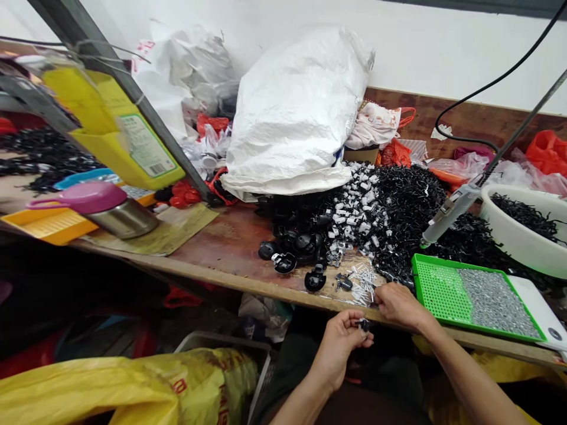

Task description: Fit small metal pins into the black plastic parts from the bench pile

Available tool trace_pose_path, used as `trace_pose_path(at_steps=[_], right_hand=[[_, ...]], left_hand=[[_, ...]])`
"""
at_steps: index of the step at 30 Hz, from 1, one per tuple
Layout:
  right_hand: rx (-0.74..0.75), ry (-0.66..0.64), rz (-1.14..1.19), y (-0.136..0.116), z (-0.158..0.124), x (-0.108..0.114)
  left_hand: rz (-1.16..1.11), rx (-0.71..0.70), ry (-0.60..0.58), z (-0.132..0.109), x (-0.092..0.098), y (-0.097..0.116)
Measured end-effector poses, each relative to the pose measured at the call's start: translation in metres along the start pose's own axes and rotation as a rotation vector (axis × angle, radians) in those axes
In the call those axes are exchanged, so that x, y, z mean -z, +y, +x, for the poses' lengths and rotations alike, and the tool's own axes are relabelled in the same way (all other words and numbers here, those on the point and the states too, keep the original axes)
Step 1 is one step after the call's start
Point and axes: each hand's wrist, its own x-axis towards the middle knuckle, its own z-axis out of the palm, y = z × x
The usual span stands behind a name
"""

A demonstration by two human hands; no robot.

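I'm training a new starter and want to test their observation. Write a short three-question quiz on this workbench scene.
1. True or false: the left hand is empty.

2. Multiple choice: which of these lie nearest the right hand?
A) the red plastic bags
B) the slim silvery pins
C) the large white sack

3. Fill in the color: the tray just to the right of the right hand, partly covered with small grey pieces, is ____.

Key:
1. False; its fingers hold a small dark part.
2. B
3. green
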Motion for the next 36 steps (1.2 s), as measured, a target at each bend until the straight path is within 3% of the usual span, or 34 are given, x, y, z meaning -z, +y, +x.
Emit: trace_pose_path(at_steps=[10, 20, 24, 30, 36], right_hand=[[-0.003, 0.137, 0.233, 0.022, -0.009, -0.009], [0.04, 0.167, 0.449, 0.023, -0.009, -0.013], [-0.013, 0.28, 0.615, 0.027, -0.01, -0.015], [-0.033, 0.299, 1.05, 0.013, -0.025, -0.021], [-0.04, 0.325, 1.258, -0.003, -0.037, -0.032]], left_hand=[[0.012, -0.031, 0.01, 0.005, -0.002, 0.006], [-0.001, -0.059, 0.027, 0.01, -0.006, 0.01], [-0.001, -0.056, 0.032, 0.013, -0.007, 0.008], [-0.048, -0.112, -0.005, 0.014, -0.012, 0.006], [-0.039, -0.12, -0.01, 0.013, -0.018, 0.006]])
